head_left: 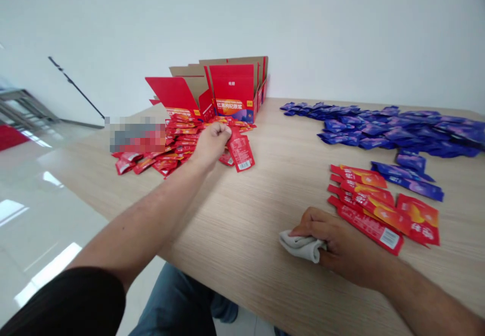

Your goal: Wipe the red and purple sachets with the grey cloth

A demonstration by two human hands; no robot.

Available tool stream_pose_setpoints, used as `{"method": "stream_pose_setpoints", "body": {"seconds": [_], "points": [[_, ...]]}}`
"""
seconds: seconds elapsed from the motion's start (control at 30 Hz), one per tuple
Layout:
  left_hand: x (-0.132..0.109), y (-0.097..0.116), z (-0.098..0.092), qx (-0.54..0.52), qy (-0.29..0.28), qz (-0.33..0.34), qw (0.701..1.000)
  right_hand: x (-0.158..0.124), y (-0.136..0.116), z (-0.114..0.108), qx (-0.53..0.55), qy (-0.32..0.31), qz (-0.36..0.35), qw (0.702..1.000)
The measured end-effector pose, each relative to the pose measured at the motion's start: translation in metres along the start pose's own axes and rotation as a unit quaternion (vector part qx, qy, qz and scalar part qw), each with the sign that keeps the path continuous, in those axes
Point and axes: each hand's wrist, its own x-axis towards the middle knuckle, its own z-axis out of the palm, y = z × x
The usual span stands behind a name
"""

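My left hand (212, 144) reaches across the table and is closed on the top end of a red pouch (241, 151), which hangs with its barcode end down. Part of another red pouch (226, 158) shows just behind it. Beside that hand spreads a heap of red pouches (182, 139). Near the front of the table, my right hand (333, 242) grips a folded white cloth (301, 245) between thumb and fingers. Just beyond the right hand lies a row of red and orange pouches (369, 207), partly overlapping, some face up, one with its barcode side up.
Open red cartons (232, 88) stand against the wall behind the red heap. A long pile of blue-purple pouches (379, 126) lies at the back right, with a few loose blue pouches (411, 179) nearer. The wooden table's (227, 225) front edge runs above my legs. A blurred patch covers part of the left side.
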Motion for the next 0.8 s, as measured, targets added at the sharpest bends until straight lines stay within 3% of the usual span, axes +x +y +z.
{"method": "stream_pose_setpoints", "body": {"seconds": [0.13,0.27,0.37,0.47,0.63,0.8], "points": [[0.041,0.019,-0.051,0.105,0.12,0.065,0.985,0.001,-0.002,-0.001,0.014,0.001,0.005,1.0],[0.067,0.038,-0.106,0.28,0.201,0.174,0.923,0.003,-0.005,-0.002,0.021,-0.021,0.027,0.999],[0.078,0.036,-0.134,0.368,0.237,0.182,0.881,0.005,-0.007,-0.002,0.02,-0.034,0.045,0.998],[0.088,0.015,-0.146,0.463,0.228,0.13,0.846,0.005,-0.007,-0.002,0.026,-0.049,0.057,0.997],[0.09,-0.023,-0.142,0.58,0.163,0.079,0.794,0.005,-0.008,-0.002,0.03,-0.055,0.075,0.995],[0.085,-0.029,-0.132,0.646,0.093,0.095,0.752,0.006,-0.008,-0.002,0.032,-0.053,0.076,0.995]]}}
